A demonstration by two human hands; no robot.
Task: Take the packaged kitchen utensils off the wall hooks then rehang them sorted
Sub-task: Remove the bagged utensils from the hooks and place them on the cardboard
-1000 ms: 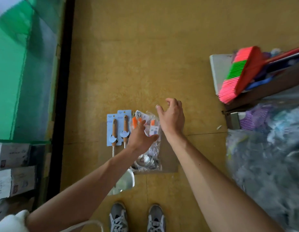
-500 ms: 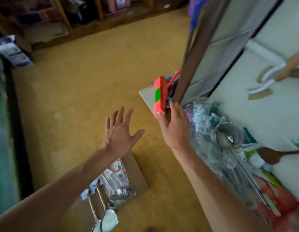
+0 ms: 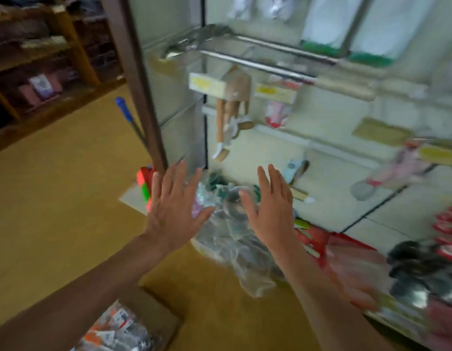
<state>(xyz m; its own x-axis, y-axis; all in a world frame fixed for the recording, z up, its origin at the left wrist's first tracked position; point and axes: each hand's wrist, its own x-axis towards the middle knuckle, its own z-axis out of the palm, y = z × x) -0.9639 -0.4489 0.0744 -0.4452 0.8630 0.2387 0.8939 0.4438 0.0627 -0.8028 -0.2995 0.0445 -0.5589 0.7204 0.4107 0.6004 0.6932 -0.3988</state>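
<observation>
My left hand [image 3: 173,211] and my right hand [image 3: 270,206] are both raised in front of me with fingers spread, holding nothing. They hover below the pale wall panel [image 3: 328,153], apart from it. On the wall hang packaged wooden-handled utensils [image 3: 231,115], long metal ladles [image 3: 194,43] on the top hooks, and a pink packaged item [image 3: 275,111]. A pile of packaged utensils [image 3: 118,330] lies on a piece of cardboard [image 3: 156,312] on the floor at the bottom left. The picture is blurred.
A heap of clear plastic bags [image 3: 235,239] with more goods sits on the floor against the wall. A pink and green broom head [image 3: 145,183] and a blue-tipped handle [image 3: 127,112] lean by a brown post [image 3: 141,84]. Wooden shelving [image 3: 42,59] stands far left. More packaged goods [image 3: 422,274] lie at right.
My view has swung up from the floor to the wall. Both hands left the utensil pile on the cardboard and rose, open, toward the wall hooks.
</observation>
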